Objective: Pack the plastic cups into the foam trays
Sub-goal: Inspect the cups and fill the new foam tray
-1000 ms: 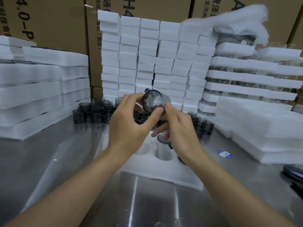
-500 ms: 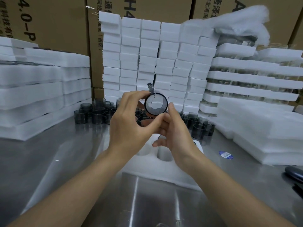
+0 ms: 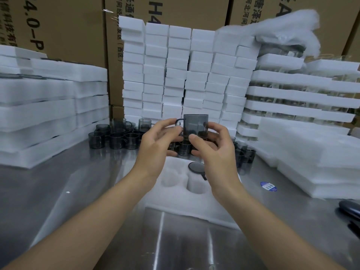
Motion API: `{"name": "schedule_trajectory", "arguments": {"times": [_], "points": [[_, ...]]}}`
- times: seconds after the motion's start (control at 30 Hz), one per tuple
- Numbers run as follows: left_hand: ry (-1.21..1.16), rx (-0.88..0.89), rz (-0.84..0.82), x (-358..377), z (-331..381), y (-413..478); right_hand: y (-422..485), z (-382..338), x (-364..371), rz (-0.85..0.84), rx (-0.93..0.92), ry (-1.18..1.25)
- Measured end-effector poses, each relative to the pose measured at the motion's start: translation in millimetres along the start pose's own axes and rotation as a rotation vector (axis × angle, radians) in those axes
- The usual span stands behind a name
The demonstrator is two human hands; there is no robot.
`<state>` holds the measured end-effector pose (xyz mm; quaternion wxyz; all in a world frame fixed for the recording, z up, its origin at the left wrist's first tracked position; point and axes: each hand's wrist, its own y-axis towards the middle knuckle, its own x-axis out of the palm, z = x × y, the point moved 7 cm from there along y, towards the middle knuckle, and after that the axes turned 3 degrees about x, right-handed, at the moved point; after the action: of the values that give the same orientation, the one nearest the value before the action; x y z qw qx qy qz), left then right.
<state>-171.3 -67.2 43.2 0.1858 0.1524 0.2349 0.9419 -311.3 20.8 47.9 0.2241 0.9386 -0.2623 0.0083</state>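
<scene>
Grey plastic cup (image 3: pixel 195 124) held upright above the foam tray (image 3: pixel 175 203): left hand (image 3: pixel 155 142) pinches its handle, right hand (image 3: pixel 216 151) grips its body. Early going, I judge: one packed cup (image 3: pixel 195 167) sits in a hole, nearby holes are empty, many loose cups (image 3: pixel 116 137) wait on the surface (image 3: pixel 78 182).

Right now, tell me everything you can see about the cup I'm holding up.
The cup is smoky grey, see-through plastic, straight-sided, with a thin loop handle on its left. It is seen side-on, standing vertical, raised above the foam tray. The left hand pinches it at the handle; the right hand grips its right wall and lower edge. Which end is open I cannot tell.
</scene>
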Motion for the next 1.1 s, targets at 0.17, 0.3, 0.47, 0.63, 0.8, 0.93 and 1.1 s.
{"name": "schedule_trajectory", "arguments": {"times": [0.17, 0.3, 0.47, 0.63, 0.8, 0.93, 1.1], "points": [[-0.162, -0.153, -0.053, 3.6, -7.1, 0.3, 0.0, 13.9, 9.6, -0.068, 0.224, 0.209], [-0.271, -0.205, -0.113, 8.7, -6.9, -1.6, 0.1, 19.1, 14.6, -0.140, 0.257, 0.226], [-0.245, -0.218, -0.087, 6.2, -7.4, 0.5, 0.7, 18.9, 14.2, -0.153, 0.247, 0.240], [-0.243, -0.195, -0.109, 6.8, -6.3, 0.3, 0.1, 19.3, 16.4, -0.199, 0.243, 0.227], [-0.266, -0.205, -0.163, 7.0, -4.4, 2.9, -2.6, 22.8, 23.0, -0.273, 0.378, 0.270], [-0.261, -0.180, -0.201, 7.2, -1.5, 4.1, -4.1, 22.1, 25.4, -0.307, 0.390, 0.281], [-0.217, -0.136, -0.144, 1.1, -5.4, 7.1, -7.5, 19.0, 26.4, -0.320, 0.377, 0.298]]}}
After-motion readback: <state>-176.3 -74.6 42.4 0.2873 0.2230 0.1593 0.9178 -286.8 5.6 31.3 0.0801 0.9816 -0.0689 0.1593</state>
